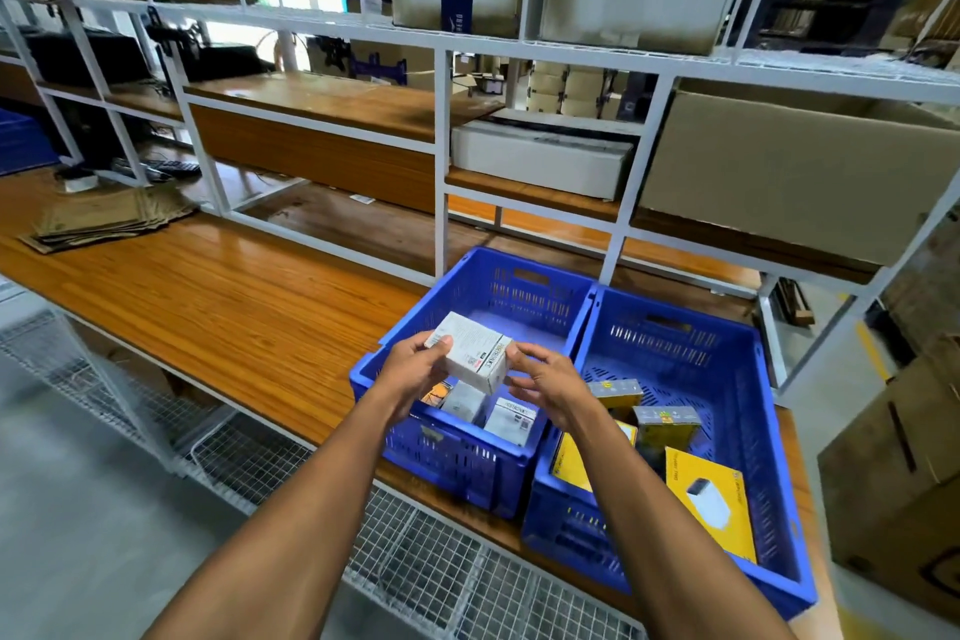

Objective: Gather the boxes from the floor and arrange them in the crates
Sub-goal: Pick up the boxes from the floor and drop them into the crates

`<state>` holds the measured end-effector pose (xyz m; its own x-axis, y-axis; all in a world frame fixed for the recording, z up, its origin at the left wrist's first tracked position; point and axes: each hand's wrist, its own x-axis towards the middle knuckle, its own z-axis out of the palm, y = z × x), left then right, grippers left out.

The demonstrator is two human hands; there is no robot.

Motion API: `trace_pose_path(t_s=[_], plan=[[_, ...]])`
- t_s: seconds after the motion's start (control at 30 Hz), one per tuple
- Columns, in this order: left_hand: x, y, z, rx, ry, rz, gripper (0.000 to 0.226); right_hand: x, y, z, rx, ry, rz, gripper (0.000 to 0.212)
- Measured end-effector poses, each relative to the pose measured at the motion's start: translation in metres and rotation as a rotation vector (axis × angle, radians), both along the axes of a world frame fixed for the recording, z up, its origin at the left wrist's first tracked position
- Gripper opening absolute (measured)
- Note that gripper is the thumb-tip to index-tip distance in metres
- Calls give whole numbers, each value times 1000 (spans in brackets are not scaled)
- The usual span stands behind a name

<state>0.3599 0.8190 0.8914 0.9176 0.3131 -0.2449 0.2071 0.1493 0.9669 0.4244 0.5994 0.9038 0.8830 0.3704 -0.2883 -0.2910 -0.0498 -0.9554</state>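
Note:
Two blue crates stand side by side on the wooden table. Above the left crate (467, 276) I hold a white box (475, 352). My left hand (415, 366) grips its left end with the thumb on top. My right hand (543, 377) touches its right end with fingers loosely curved. Inside the left crate lie white boxes (511, 421) and an orange one (436, 392). The right crate (727, 379) holds several yellow boxes (709, 502).
White metal shelving (441, 161) rises behind the crates, carrying cardboard cartons (789, 172) and a white carton (540, 161). Flattened cardboard (104, 218) lies at the table's far left. A wire mesh rack (415, 556) runs below the table edge. Large cartons (904, 457) stand at right.

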Motion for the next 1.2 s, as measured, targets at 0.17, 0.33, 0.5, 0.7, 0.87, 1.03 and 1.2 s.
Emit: trace_pose_path(t_s=[0.17,0.33,0.5,0.7,0.87,1.03,1.2], plan=[[8,9,-7,542,174,41,43,7,-22,5,-276,-214,-159,29],[-1,-23,5,632,97,109,30,-10,-44,2,-252,-216,-240,13],[-3,-85,25,623,-77,-65,21,-33,-72,-7,-282,-236,-383,6],[-38,-201,19,567,-147,-522,26,-83,-141,-15,-388,-345,-489,10],[-73,-303,7,467,-161,-685,22,-146,-251,-19,-461,-388,-580,6],[-117,-432,-22,326,-82,-770,13,-227,-393,-42,-597,-313,-660,13],[-169,-542,-64,279,-3,-945,18,-312,-503,-79,-628,-170,-783,9]])
